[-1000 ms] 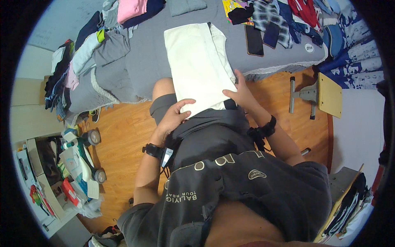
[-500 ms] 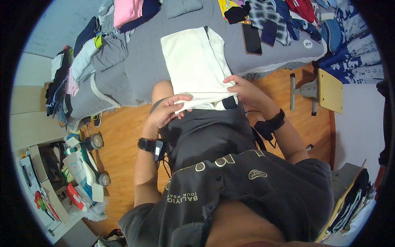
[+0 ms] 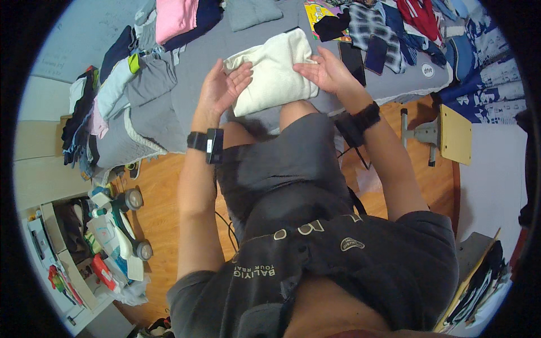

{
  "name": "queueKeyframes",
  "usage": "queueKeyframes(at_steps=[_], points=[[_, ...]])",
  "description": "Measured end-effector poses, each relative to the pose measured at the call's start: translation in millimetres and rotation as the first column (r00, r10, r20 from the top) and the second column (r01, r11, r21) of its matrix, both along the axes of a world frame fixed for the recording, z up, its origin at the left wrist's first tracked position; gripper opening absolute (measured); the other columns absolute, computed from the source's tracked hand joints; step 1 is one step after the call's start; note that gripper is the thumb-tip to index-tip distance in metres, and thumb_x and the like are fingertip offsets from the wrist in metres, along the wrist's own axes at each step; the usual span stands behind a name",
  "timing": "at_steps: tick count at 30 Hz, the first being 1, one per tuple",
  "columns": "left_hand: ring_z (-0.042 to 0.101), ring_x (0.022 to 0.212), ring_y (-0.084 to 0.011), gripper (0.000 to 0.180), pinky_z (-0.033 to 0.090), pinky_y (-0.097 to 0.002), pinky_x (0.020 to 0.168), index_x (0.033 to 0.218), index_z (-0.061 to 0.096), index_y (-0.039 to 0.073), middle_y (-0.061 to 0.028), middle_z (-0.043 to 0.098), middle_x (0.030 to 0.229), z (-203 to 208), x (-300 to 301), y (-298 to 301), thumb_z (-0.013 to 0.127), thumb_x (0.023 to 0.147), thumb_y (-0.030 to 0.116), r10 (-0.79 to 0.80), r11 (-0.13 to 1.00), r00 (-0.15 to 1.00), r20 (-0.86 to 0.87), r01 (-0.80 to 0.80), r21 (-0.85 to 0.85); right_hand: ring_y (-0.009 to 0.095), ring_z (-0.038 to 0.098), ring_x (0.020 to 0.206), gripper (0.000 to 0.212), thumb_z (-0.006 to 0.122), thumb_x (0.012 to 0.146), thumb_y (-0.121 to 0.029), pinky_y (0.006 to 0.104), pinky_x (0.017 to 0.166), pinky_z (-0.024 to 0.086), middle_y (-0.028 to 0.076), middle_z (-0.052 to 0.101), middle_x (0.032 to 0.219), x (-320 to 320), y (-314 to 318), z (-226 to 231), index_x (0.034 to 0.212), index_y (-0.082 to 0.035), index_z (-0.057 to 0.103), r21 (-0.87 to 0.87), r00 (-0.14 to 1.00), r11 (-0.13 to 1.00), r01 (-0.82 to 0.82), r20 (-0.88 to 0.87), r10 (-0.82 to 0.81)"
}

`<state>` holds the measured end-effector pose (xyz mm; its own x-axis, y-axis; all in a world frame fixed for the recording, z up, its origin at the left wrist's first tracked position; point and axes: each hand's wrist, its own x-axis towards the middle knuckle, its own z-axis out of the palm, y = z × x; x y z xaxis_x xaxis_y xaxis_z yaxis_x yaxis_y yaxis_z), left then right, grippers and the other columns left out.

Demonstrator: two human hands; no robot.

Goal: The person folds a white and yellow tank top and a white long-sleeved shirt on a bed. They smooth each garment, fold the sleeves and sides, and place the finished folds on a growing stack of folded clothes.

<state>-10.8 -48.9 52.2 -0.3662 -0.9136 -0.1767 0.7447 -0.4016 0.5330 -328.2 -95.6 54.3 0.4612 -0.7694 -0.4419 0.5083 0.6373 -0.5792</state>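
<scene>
A cream-white garment (image 3: 270, 79), folded into a compact bundle, lies at the front edge of the bed, just beyond my knees. Its exact kind cannot be told, and a thin dark strip shows at its far edge. At the bundle's left side is my left hand (image 3: 222, 90), palm turned inward, fingers stretched out over the cloth. My right hand (image 3: 332, 73) is at the right side, fingers extended and resting against the fabric. Neither hand grips the cloth. Both wrists carry black straps with small devices.
The grey-covered bed (image 3: 197, 84) bears clothes piles at left, a folded pink garment (image 3: 176, 21), a folded grey garment (image 3: 253, 12), two phones (image 3: 376, 54) and a plaid shirt (image 3: 369, 23). A yellow-seated chair (image 3: 455, 134) stands right; a wheeled toy (image 3: 121, 225) is on the left floor.
The garment was folded over from its near end into a smaller bundle and now lies farther from me, off my lap. Both hands moved forward and released their pinch on its near edge.
</scene>
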Motion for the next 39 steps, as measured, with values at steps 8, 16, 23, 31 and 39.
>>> queueKeyframes(at_steps=[8, 16, 23, 31, 39], points=[[0.058, 0.121, -0.0375, 0.059, 0.052, -0.0438, 0.103, 0.136, 0.034, -0.009, -0.0287, 0.051, 0.133, -45.2, -20.0, -38.2, 0.054, 0.102, 0.034, 0.27, 0.94, 0.936, 0.225, -0.307, 0.151, 0.038, 0.067, 0.109, 0.053, 0.048, 0.103, -0.026, 0.0398, 0.09, 0.06, 0.034, 0.062, 0.12, 28.4, -25.4, -27.2, 0.137, 0.013, 0.036, -0.021, 0.947, 0.998, 0.052, -0.317, -0.056], [0.045, 0.137, -0.0403, 0.064, 0.036, -0.0424, 0.114, 0.151, 0.031, -0.003, -0.029, 0.044, 0.147, -6.3, -67.2, -5.1, 0.057, 0.093, 0.008, 0.603, 0.797, -0.152, 0.783, 0.063, -0.601, 0.035, 0.063, 0.103, 0.036, 0.063, 0.09, -0.014, 0.0434, 0.092, 0.051, 0.02, 0.064, 0.109, 51.9, 4.2, -17.3, 0.12, 0.004, 0.056, -0.745, 0.261, 0.533, -0.401, -0.651, -0.713], [0.043, 0.138, -0.0342, 0.051, 0.033, -0.0507, 0.114, 0.144, 0.045, 0.004, -0.02, 0.049, 0.146, -32.6, -95.7, 13.9, 0.047, 0.097, 0.024, 0.588, 0.795, -0.362, 0.723, 0.422, -0.435, 0.036, 0.049, 0.13, 0.043, 0.051, 0.097, -0.029, 0.0497, 0.111, 0.035, 0.018, 0.058, 0.134, 85.6, 4.3, -50.4, 0.133, -0.006, 0.057, -0.7, 0.401, 0.106, -0.707, -0.519, -0.754], [0.027, 0.15, -0.0237, 0.065, 0.012, -0.0529, 0.122, 0.152, 0.04, 0.011, -0.008, 0.035, 0.16, -70.8, -55.1, -12.5, 0.045, 0.099, 0.048, 0.505, 0.816, -0.425, 0.751, 0.52, -0.254, 0.033, 0.04, 0.141, 0.052, 0.055, 0.094, -0.041, 0.0512, 0.116, 0.028, 0.017, 0.05, 0.147, 81.0, -9.1, -85.1, 0.135, -0.009, 0.059, -0.578, 0.242, 0.243, -0.779, -0.635, -0.734], [0.032, 0.148, -0.0278, 0.059, 0.019, -0.0596, 0.119, 0.15, 0.042, 0.013, -0.0104, 0.038, 0.158, -82.3, 11.2, -46.7, 0.043, 0.101, 0.046, 0.531, 0.845, -0.635, 0.561, 0.445, -0.295, 0.041, 0.029, 0.146, 0.061, 0.053, 0.093, -0.051, 0.0587, 0.118, 0.021, 0.016, 0.034, 0.159, 86.2, -12.5, -78.8, 0.144, -0.017, 0.052, -0.416, -0.004, 0.418, -0.807, -0.705, -0.709]])
